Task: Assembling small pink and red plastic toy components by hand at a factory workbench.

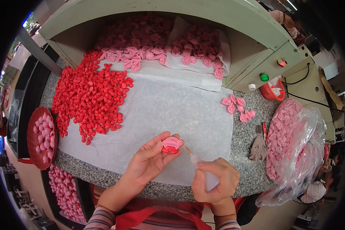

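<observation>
Between the fingertips of my left hand (148, 158) is a small pink-and-red plastic piece (171, 143), its pink ridged part uppermost and its rounded red part below. Wrapped in my right hand (222, 179) is a whitish squeeze bottle (212, 181) with a thin nozzle, whose tip points at the right edge of the piece; whether it touches cannot be told. Both hands are over the near part of a white sheet (172, 103). A heap of small red pieces (90, 101) covers the sheet's left side. Several loose pink pieces (234, 104) lie past its right edge.
Pink pieces (138, 42) are heaped inside a pale green hood (245, 27) at the back. A red bowl (31, 153) of pink balls stands left, above a dark crate (80, 195). On the right are a red basket (271, 94), a crumpled cloth (258, 148) and a clear bag (306, 142) of pink pieces.
</observation>
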The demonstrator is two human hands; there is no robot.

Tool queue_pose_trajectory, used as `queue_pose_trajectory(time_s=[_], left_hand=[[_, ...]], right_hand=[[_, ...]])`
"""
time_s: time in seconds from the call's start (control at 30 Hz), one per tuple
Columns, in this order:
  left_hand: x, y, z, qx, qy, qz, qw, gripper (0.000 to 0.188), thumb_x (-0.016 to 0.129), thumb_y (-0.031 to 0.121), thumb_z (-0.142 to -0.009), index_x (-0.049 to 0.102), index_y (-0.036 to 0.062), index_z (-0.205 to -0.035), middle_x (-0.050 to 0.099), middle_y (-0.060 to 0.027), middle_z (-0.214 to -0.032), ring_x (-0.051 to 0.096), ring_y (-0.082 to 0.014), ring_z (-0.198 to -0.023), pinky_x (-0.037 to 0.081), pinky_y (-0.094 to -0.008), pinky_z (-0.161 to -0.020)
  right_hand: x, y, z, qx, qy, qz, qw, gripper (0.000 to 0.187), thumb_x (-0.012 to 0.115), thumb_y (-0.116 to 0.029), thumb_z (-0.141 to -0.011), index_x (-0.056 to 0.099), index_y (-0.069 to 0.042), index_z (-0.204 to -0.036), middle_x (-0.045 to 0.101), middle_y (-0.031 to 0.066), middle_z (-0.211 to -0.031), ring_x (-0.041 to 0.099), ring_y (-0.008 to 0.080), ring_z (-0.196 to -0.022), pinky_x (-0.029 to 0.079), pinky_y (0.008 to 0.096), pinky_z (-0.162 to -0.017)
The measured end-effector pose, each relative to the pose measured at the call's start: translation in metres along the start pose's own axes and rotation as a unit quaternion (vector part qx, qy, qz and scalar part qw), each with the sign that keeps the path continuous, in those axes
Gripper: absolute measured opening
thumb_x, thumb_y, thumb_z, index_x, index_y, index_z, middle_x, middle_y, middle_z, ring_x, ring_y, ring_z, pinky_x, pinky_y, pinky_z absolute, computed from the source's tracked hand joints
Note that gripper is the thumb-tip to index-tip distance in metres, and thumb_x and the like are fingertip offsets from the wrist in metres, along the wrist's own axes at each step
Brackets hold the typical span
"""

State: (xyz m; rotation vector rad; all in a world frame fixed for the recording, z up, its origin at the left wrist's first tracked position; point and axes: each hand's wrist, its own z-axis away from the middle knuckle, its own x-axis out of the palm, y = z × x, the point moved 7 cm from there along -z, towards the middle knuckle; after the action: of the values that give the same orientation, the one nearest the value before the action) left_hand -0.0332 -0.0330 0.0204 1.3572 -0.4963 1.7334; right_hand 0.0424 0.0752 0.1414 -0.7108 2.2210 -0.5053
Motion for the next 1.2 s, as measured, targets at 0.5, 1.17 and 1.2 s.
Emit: queue_pose_trajectory(time_s=[0.5, 1.17, 1.2], left_hand=[[0.000, 0.001, 0.000, 0.008, -0.001, -0.009, 1.000, 0.030, 0.053, 0.007, -0.083, 0.050, 0.0040, -0.113, 0.045, -0.0159, -0.122, 0.041, -0.0307, -0.118, 0.039, -0.0390, -0.097], [-0.001, 0.002, 0.000, 0.019, 0.013, -0.021, 1.000, 0.030, 0.051, 0.008, -0.085, 0.049, 0.0038, -0.115, 0.045, -0.0158, -0.122, 0.042, -0.0300, -0.116, 0.040, -0.0409, -0.096], [-0.001, 0.002, 0.000, 0.019, 0.013, -0.020, 1.000, 0.030, 0.051, 0.008, -0.085, 0.049, 0.0038, -0.115, 0.045, -0.0158, -0.122, 0.042, -0.0300, -0.116, 0.040, -0.0409, -0.096]], right_hand=[[0.002, 0.000, 0.002, 0.007, 0.000, 0.000, 1.000, 0.028, 0.062, 0.000, -0.059, 0.053, -0.004, -0.085, 0.051, 0.0029, -0.057, 0.045, 0.0155, -0.039, 0.035, 0.0244, -0.038], [0.014, -0.009, 0.004, -0.017, -0.053, 0.038, 0.998, 0.024, 0.061, -0.003, -0.058, 0.055, -0.006, -0.081, 0.043, 0.0013, -0.052, 0.040, 0.0144, -0.038, 0.032, 0.0234, -0.037], [0.014, -0.008, 0.003, -0.017, -0.053, 0.037, 0.998, 0.024, 0.061, -0.003, -0.058, 0.055, -0.006, -0.081, 0.043, 0.0013, -0.052, 0.040, 0.0144, -0.038, 0.032, 0.0234, -0.037]])
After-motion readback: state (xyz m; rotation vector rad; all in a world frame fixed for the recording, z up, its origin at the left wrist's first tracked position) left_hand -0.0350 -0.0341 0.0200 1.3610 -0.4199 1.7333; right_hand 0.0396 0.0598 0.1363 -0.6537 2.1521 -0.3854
